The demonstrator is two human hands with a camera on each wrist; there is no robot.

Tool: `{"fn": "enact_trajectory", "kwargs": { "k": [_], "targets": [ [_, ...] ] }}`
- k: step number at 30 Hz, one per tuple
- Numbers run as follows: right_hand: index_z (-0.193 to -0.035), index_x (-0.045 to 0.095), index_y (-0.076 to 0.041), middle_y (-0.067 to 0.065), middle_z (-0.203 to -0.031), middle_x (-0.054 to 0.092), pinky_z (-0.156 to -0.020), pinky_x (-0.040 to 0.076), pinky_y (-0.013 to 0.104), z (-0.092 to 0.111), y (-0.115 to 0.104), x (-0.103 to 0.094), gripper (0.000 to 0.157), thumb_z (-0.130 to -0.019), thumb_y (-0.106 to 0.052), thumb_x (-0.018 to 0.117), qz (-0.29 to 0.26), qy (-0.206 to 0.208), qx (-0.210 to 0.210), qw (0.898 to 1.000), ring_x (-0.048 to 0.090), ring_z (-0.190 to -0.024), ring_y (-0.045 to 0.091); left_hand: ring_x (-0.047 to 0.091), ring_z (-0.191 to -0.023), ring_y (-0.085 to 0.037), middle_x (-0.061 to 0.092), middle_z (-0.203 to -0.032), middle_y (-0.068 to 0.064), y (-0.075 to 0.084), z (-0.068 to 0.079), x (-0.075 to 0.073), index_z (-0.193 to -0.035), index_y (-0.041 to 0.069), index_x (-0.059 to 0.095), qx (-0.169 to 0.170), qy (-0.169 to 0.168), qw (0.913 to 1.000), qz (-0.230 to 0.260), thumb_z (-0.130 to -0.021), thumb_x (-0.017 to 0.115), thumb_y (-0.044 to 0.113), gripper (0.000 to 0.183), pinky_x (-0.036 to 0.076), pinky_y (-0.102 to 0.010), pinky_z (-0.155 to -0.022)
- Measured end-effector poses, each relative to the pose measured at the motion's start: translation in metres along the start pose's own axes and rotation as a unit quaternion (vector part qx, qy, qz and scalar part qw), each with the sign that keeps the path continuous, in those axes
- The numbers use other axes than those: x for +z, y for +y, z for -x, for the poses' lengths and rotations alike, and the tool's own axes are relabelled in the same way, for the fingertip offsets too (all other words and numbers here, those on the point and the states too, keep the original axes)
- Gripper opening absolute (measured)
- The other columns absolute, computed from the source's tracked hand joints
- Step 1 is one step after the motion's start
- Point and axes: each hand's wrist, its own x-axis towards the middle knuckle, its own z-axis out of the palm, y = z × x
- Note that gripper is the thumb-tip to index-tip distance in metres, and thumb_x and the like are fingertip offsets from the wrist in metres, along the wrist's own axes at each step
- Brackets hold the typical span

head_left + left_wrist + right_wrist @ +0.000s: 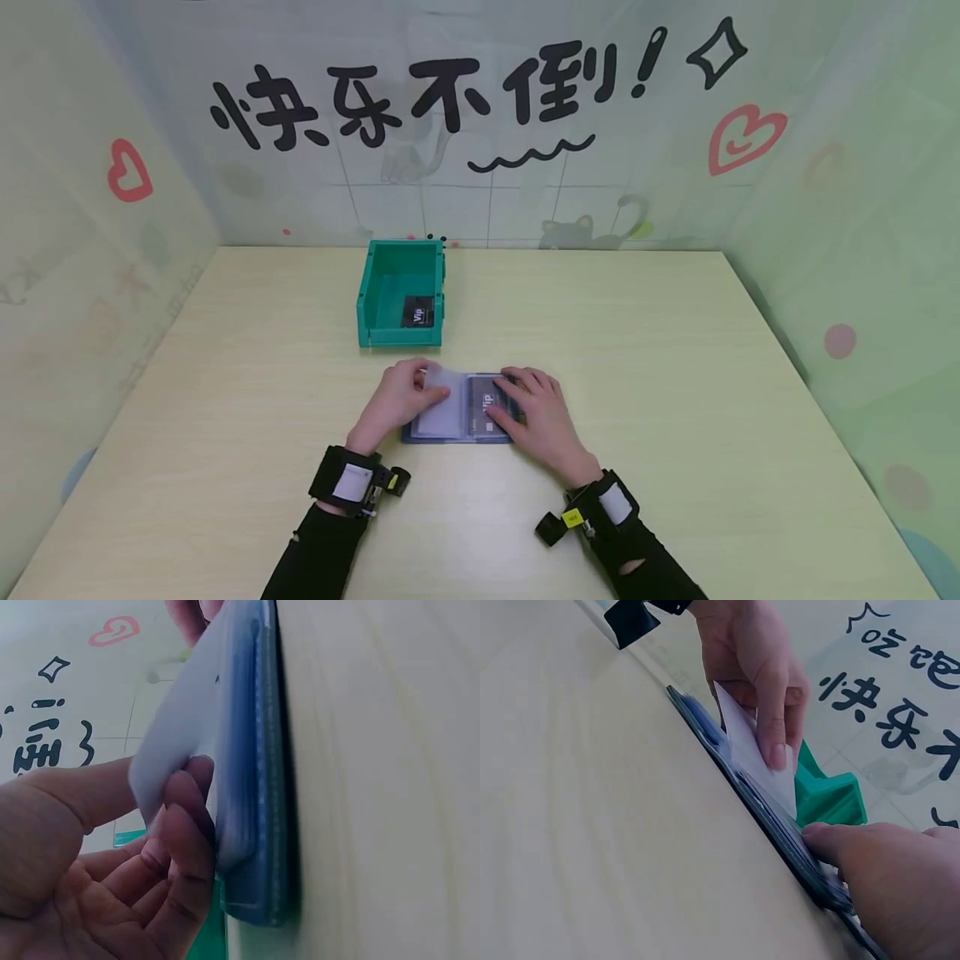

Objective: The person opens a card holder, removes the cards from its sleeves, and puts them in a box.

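Note:
A dark blue card holder [407, 436] with clear plastic sleeve pages lies open on the table. My left hand [396, 404] pinches a translucent sleeve page [442, 421] at the holder's left side. In the left wrist view that page [176, 712] stands lifted and bent away from the stack, between thumb and fingers. My right hand [546, 421] rests on the holder's right side, fingers at its top edge. Its thumb lies on a dark card [480, 417] marked "Vip" under the plastic. The right wrist view has the right thumb [821, 838] against the pages.
A green bin [401, 338] stands behind the card holder, slightly left, with a black "Vip" card [417, 312] in its front right corner. The light wood table [660, 358] meets printed cloth walls at the back and sides.

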Motion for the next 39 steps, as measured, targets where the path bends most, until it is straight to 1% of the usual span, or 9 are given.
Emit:
{"fn": "enact_trajectory", "kwargs": {
  "k": [4, 7, 11, 14, 16, 20, 24, 30, 39],
  "targets": [
    [-0.136, 0.063, -0.01, 0.007, -0.14, 0.059, -0.111, 0.033, 0.056, 0.0, 0.006, -0.001, 0.055, -0.093, -0.044, 0.068, 0.004, -0.005, 0.017, 1.0, 0.048, -0.13, 0.031, 0.045, -0.061, -0.017, 0.049, -0.069, -0.005, 0.003, 0.003, 0.002, -0.134, -0.001, 0.056, -0.008, 0.02, 0.9997, -0.009, -0.088, 0.077, 0.015, 0.054, 0.035, -0.027, -0.055],
    [-0.136, 0.063, -0.01, 0.008, -0.14, 0.059, -0.11, 0.032, 0.057, -0.001, 0.009, -0.001, 0.056, -0.092, -0.044, 0.068, 0.005, -0.004, 0.016, 1.0, 0.047, -0.13, 0.031, 0.049, -0.066, -0.019, 0.053, -0.074, -0.008, 0.003, 0.005, 0.003, -0.139, 0.0, 0.052, -0.011, 0.031, 0.999, -0.031, -0.087, 0.078, 0.015, 0.059, 0.037, -0.028, -0.058],
    [-0.138, 0.061, -0.01, 0.008, -0.142, 0.057, -0.112, 0.03, 0.058, -0.001, 0.009, -0.002, 0.058, -0.092, -0.045, 0.068, -0.008, -0.014, 0.023, 1.0, 0.046, -0.132, 0.033, 0.055, -0.086, -0.026, 0.06, -0.096, -0.014, 0.008, 0.008, 0.007, -0.138, 0.001, 0.053, -0.004, 0.059, 0.9955, -0.074, -0.085, 0.08, 0.015, 0.061, 0.047, -0.035, -0.07],
    [-0.139, 0.06, -0.01, 0.01, -0.142, 0.055, -0.113, 0.028, 0.058, -0.002, 0.009, -0.003, 0.061, -0.091, -0.046, 0.069, -0.018, -0.021, 0.035, 0.999, 0.043, -0.133, 0.033, 0.053, -0.108, -0.032, 0.057, -0.118, -0.019, 0.013, 0.01, 0.013, -0.134, 0.001, 0.056, 0.011, 0.08, 0.9909, -0.108, -0.084, 0.081, 0.012, 0.057, 0.052, -0.043, -0.089],
    [-0.14, 0.06, -0.01, 0.011, -0.14, 0.054, -0.114, 0.028, 0.058, -0.002, 0.009, -0.004, 0.061, -0.091, -0.046, 0.069, -0.022, -0.023, 0.042, 0.999, 0.042, -0.132, 0.034, 0.05, -0.116, -0.033, 0.054, -0.126, -0.019, 0.017, 0.012, 0.016, -0.129, 0.001, 0.061, 0.028, 0.085, 0.9884, -0.122, -0.083, 0.081, 0.009, 0.051, 0.051, -0.046, -0.097],
    [-0.14, 0.059, -0.009, 0.014, -0.137, 0.053, -0.114, 0.026, 0.058, -0.002, 0.01, -0.003, 0.062, -0.09, -0.045, 0.071, -0.026, -0.023, 0.052, 0.998, 0.04, -0.131, 0.036, 0.054, -0.106, -0.027, 0.059, -0.114, -0.015, 0.024, 0.014, 0.024, -0.117, 0.001, 0.068, 0.062, 0.047, 0.9904, -0.114, -0.086, 0.078, 0.009, 0.033, 0.051, -0.042, -0.093],
    [-0.139, 0.06, -0.009, 0.014, -0.135, 0.052, -0.113, 0.027, 0.057, -0.003, 0.01, -0.001, 0.062, -0.09, -0.045, 0.071, -0.026, -0.02, 0.054, 0.998, 0.04, -0.128, 0.036, 0.057, -0.094, -0.023, 0.063, -0.102, -0.012, 0.028, 0.015, 0.03, -0.112, -0.001, 0.069, 0.057, 0.01, 0.9943, -0.09, -0.09, 0.075, 0.014, 0.027, 0.051, -0.04, -0.087],
    [-0.139, 0.06, -0.012, 0.015, -0.134, 0.052, -0.112, 0.027, 0.057, -0.003, 0.009, 0.0, 0.061, -0.089, -0.045, 0.073, -0.025, -0.017, 0.065, 0.997, 0.04, -0.126, 0.036, 0.057, -0.092, -0.022, 0.064, -0.101, -0.013, 0.027, 0.012, 0.032, -0.113, -0.002, 0.068, 0.03, 0.007, 0.9979, -0.057, -0.091, 0.073, 0.015, 0.028, 0.05, -0.038, -0.085],
    [-0.138, 0.06, -0.016, 0.015, -0.132, 0.05, -0.113, 0.026, 0.058, -0.003, 0.003, -0.004, 0.061, -0.087, -0.046, 0.074, -0.026, -0.02, 0.076, 0.997, 0.038, -0.127, 0.039, 0.055, -0.089, -0.021, 0.062, -0.097, -0.01, 0.022, 0.008, 0.03, -0.111, -0.001, 0.07, 0.022, 0.0, 0.9991, -0.036, -0.095, 0.069, 0.015, 0.023, 0.045, -0.032, -0.079]
  ]
}}
